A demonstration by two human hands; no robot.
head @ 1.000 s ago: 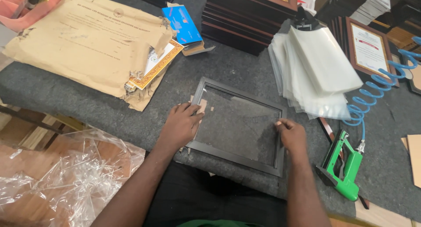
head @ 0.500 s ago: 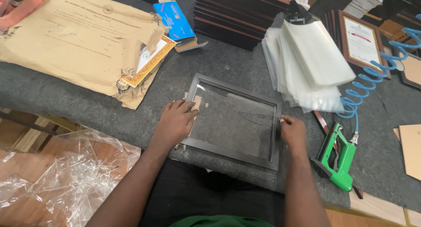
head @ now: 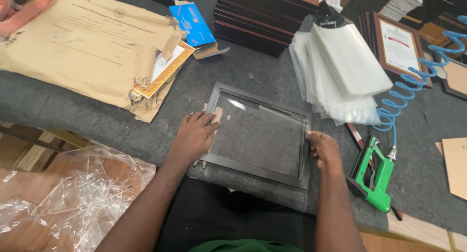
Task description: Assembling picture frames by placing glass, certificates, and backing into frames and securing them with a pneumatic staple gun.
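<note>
A dark picture frame (head: 257,170) with a glass pane lies flat on the grey felt table (head: 87,115) in front of me. My left hand (head: 194,135) rests palm down on the frame's left edge, fingers spread over the rim and the glass. My right hand (head: 323,148) grips the right edge of the frame, thumb on top. Small brown paper scraps (head: 218,113) sit by the left hand's fingertips.
A green pneumatic stapler (head: 373,176) with a blue coiled hose (head: 413,86) lies to the right. A stack of clear plastic sleeves (head: 340,72) sits behind it. Torn brown paper (head: 82,42), a blue box (head: 192,24), stacked dark frames (head: 262,18) and crumpled plastic (head: 73,198) surround the frame.
The view has shifted slightly. Both hands stay on the frame's edges, which looks nearly unmoved on the table.
</note>
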